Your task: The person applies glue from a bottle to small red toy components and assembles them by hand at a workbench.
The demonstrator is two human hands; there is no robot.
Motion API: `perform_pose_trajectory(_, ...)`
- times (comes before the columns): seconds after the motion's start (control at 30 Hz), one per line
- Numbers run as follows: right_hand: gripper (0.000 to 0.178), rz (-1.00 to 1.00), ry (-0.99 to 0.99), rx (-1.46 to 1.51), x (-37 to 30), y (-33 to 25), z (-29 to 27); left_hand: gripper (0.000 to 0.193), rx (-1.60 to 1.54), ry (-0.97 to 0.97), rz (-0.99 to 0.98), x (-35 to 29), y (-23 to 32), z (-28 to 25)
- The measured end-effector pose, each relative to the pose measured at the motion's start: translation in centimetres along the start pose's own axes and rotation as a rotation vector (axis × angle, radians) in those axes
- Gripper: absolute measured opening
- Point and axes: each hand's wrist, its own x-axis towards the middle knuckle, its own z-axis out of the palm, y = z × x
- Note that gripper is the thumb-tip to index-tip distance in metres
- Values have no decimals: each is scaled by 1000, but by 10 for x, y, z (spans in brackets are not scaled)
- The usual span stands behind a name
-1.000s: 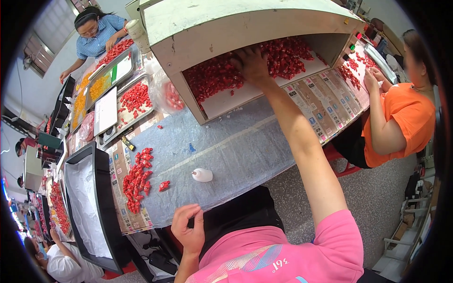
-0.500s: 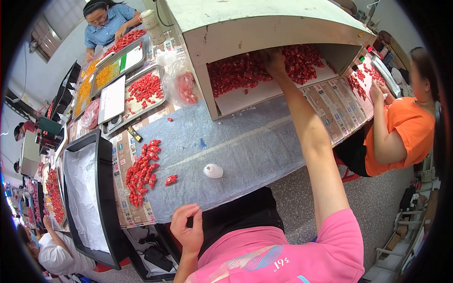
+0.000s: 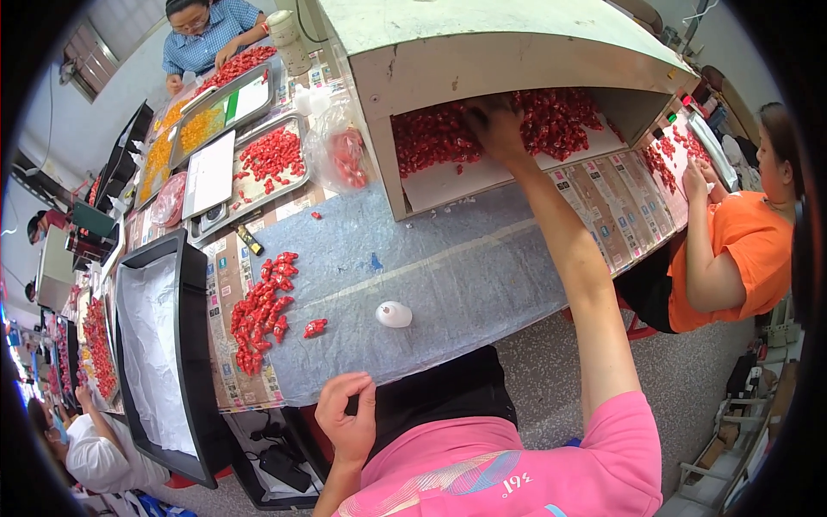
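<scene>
My right hand [image 3: 498, 129] reaches inside a pale, box-like cabinet [image 3: 534, 65], in among a heap of small glossy red pieces [image 3: 431, 138]. Shadow and the heap obscure its fingertips, so I cannot tell whether it grips any. My left hand [image 3: 347, 418] hovers by the table's front edge, its fingers curled in toward the thumb, nothing visible in it. Beyond it lie a cluster of larger red figure-like pieces [image 3: 258, 319], a single red piece [image 3: 315, 327] and a small white squeeze bottle [image 3: 394, 314], all on the table covering [image 3: 431, 267].
A black tray lined with white paper [image 3: 155, 345] stands at the left. Behind it are a metal tray of red pieces [image 3: 271, 159], a clear plastic bag [image 3: 340, 155] and a yellow-black tool [image 3: 250, 239]. A person in orange [image 3: 732, 250] sits right; another in blue check [image 3: 211, 43] works far left.
The whole view has shifted slightly. My right hand has moved a little within the red heap; my left hand keeps its curled pose by the table edge.
</scene>
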Motion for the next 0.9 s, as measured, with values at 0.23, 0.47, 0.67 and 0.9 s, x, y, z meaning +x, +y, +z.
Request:
perform_pose_trajectory(0.23,21,82,58,563,-28,-18,-43,12,-25,-49,2,5,7,0)
perform_pose_trajectory(0.47,23,404,-491,1024,-143,-130,-142,16,-262,-236,-7,5,18,12)
perform_pose_trajectory(0.67,20,559,-710,1472,-242,-194,-148,27,-725,-350,-291,22,38,37)
perform_pose_trajectory(0.9,20,596,-680,1398,-258,-214,-137,21,-777,-398,-303,16,19,27)
